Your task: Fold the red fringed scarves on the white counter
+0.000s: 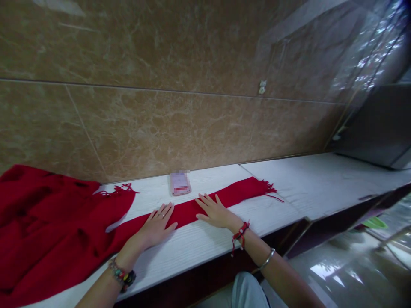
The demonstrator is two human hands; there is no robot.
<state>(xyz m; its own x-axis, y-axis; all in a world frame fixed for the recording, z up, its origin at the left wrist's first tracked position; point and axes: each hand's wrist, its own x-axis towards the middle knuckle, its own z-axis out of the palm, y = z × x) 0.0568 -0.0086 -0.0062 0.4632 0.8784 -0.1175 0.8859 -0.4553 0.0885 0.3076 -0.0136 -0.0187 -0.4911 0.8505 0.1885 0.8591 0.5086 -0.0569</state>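
A red scarf (237,192) with a fringed end lies in a long narrow strip across the white counter. At the left its rest spreads into a loose, rumpled heap, with another fringe showing near the wall. My left hand (158,228) rests flat on the strip, fingers stretched out and a ring on one of them. Farther right, my right hand (215,210) also lies flat on the cloth, its fingers spread. Neither hand grips the fabric. Between the hands a short stretch of scarf shows, looking smooth.
Behind the scarf, a small pinkish packet or case (180,183), partly blurred, sits near the tiled wall (154,124). The white counter (308,184) runs right to a dark grey box-like object (372,124). Below its front edge are dark open compartments and a shiny floor with a green item (375,222).
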